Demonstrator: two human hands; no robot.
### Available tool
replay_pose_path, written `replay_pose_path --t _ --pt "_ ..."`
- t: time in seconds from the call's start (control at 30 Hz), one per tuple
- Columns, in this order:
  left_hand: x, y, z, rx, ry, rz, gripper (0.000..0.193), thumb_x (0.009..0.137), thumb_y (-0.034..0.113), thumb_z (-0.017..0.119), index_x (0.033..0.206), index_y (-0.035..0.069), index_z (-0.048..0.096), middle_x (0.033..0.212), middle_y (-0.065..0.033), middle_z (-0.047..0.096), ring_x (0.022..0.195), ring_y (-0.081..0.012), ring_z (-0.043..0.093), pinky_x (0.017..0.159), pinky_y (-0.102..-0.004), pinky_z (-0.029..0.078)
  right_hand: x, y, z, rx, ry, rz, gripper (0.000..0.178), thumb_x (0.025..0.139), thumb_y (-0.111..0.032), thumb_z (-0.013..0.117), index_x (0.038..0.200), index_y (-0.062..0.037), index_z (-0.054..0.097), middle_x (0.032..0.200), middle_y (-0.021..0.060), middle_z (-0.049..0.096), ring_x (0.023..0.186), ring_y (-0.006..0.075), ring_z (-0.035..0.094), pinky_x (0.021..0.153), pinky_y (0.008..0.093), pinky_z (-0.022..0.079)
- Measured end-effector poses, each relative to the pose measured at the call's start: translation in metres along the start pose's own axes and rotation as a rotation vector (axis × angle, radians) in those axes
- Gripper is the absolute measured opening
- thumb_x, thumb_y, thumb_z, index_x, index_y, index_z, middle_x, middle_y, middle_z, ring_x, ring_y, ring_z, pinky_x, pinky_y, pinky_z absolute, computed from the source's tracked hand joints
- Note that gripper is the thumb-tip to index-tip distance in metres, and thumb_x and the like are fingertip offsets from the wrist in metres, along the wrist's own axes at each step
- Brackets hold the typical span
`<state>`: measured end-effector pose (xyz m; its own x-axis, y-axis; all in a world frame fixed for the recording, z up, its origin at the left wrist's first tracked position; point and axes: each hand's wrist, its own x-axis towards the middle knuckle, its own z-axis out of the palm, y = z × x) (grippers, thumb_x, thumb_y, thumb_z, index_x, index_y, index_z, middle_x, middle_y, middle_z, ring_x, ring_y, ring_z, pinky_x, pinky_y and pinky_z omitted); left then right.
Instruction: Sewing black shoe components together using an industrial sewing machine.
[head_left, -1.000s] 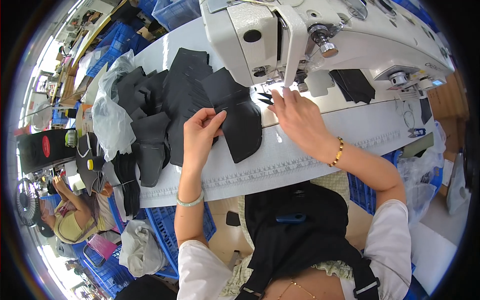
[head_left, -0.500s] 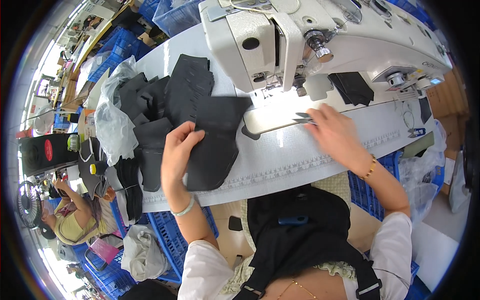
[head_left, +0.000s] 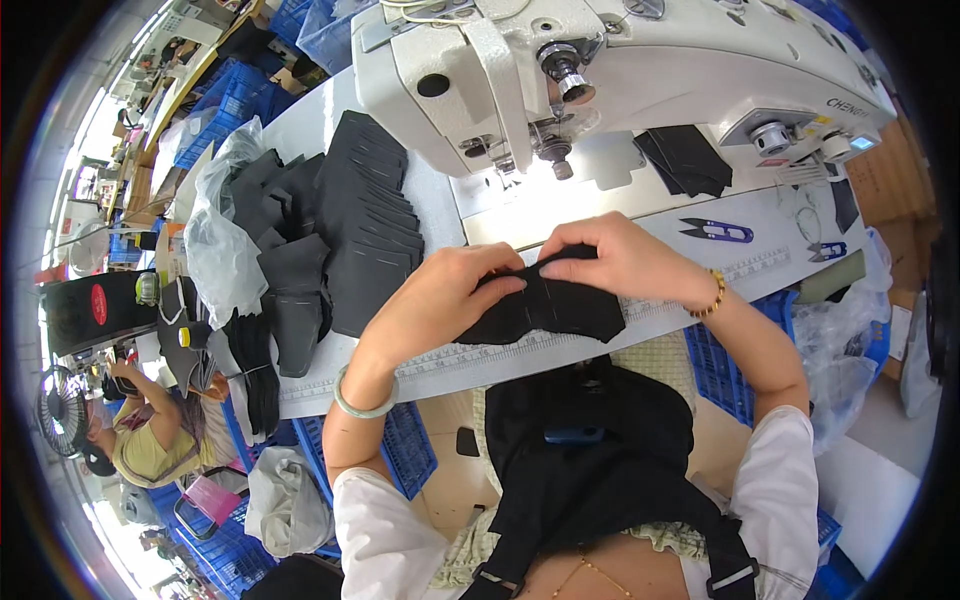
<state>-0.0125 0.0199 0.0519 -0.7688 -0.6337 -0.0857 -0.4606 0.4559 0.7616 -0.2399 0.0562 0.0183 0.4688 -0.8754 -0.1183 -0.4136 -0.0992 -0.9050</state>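
Note:
A black fabric piece (head_left: pixel 575 312) spans the space between my two hands, near the table's front edge and below the sewing machine's (head_left: pixel 560 150) needle area. My left hand (head_left: pixel 445 298) pinches its upper left side between thumb and fingers. At the upper middle, my right hand (head_left: pixel 625 262) grips the same edge, thumb and fingertips pressed together. Just right of that hand, purple-handled thread snips (head_left: pixel 716 231) lie on the table. An overlapping row of black fabric pieces (head_left: pixel 368 230) lies left of my left hand, next to looser black pieces (head_left: pixel 295 260).
Small black pieces (head_left: pixel 685 162) rest beneath the machine arm. A second pair of snips (head_left: pixel 827 251) lies at the right end of the white table (head_left: pixel 430 380). Clear plastic (head_left: pixel 215 240) borders the left piles. Blue crates (head_left: pixel 385 455) stand below. A co-worker (head_left: pixel 150 430) sits far left.
My right hand has put the thread snips down on the table and taken hold of the fabric. My left hand has brought the piece rightward, off the pile, toward me.

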Motion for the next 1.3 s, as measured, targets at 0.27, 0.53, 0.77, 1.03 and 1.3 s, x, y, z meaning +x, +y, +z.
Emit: replay_pose_path --t 0.27,0.53,0.77,1.03,1.3 --pt "0.004 -0.030 0.015 -0.436 -0.004 -0.258 0.024 0.086 0.013 0.067 0.100 -0.006 0.064 0.079 -0.0029 0.065 0.073 -0.0065 0.055 0.067 -0.0223 0.046 0.016 0.026 0.010 0.363 0.056 -0.045 0.021 0.085 -0.020 0.068 0.091 -0.0001 0.067 0.080 0.0033 0.066 0.075 0.0074 0.056 0.071 0.0232 0.045" --pt "0.003 -0.038 0.011 -0.685 0.003 -0.349 0.017 0.086 0.009 0.067 0.096 -0.004 0.066 0.084 -0.0005 0.065 0.077 -0.0029 0.056 0.067 -0.0183 0.046 0.023 0.021 0.014 0.278 0.121 -0.065 0.018 0.086 -0.018 0.066 0.090 -0.0003 0.066 0.081 0.0016 0.065 0.077 0.0072 0.056 0.073 0.0228 0.044" --pt "-0.012 -0.033 0.024 -0.265 0.114 -0.093 0.018 0.085 0.017 0.067 0.093 0.001 0.066 0.075 -0.0062 0.065 0.070 -0.0087 0.054 0.064 -0.0272 0.044 0.014 0.021 0.025 0.048 0.113 -0.131 0.016 0.087 -0.013 0.062 0.096 -0.0002 0.064 0.083 0.0058 0.065 0.075 0.0102 0.057 0.071 0.0246 0.046" --pt "-0.138 -0.068 -0.052 0.045 1.264 -0.453 0.017 0.085 0.012 0.067 0.091 -0.003 0.065 0.074 -0.0045 0.063 0.066 -0.0069 0.054 0.061 -0.0218 0.045 0.014 0.021 0.033 0.317 0.319 -0.079 0.021 0.096 -0.014 0.051 0.114 -0.0029 0.053 0.087 0.0032 0.056 0.073 0.0096 0.054 0.067 0.0230 0.047" --pt "-0.134 -0.083 -0.019 0.927 0.913 -0.466 0.031 0.083 0.021 0.067 0.113 0.011 0.061 0.115 -0.0099 0.056 0.103 -0.0284 0.054 0.088 -0.0383 0.042 0.016 0.029 0.030 0.087 0.347 -0.124 0.021 0.094 -0.007 0.052 0.114 -0.0016 0.052 0.090 0.0042 0.054 0.075 0.0097 0.054 0.067 0.0226 0.046"
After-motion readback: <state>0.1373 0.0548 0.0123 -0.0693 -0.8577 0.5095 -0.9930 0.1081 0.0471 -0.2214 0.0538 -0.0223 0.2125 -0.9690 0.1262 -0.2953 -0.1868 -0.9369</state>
